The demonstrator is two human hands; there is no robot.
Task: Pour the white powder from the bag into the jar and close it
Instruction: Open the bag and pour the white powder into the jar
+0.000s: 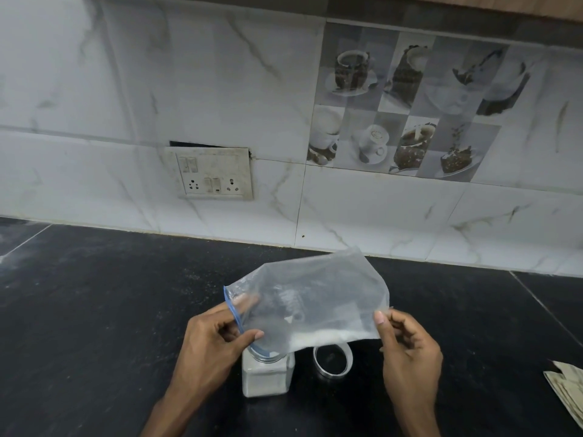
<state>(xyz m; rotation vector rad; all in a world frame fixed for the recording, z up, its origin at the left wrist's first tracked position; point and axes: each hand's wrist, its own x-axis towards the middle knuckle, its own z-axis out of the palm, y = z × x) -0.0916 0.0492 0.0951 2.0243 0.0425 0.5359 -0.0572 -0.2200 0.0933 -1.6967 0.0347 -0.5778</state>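
A clear zip bag (315, 291) with a blue seal is held on its side above a square clear jar (267, 378) that stands on the black counter. My left hand (214, 339) grips the bag's open blue-edged mouth right over the jar's opening. My right hand (407, 345) pinches the bag's bottom right corner. A thin line of white powder (331, 337) lies along the bag's lower edge. The jar holds white powder most of the way up. Its round lid (332, 357) lies on the counter just right of the jar, inner side up.
The black stone counter (94, 310) runs to a white marble-tiled wall with a socket plate (214, 173). Folded paper (568, 389) lies at the right edge of the counter.
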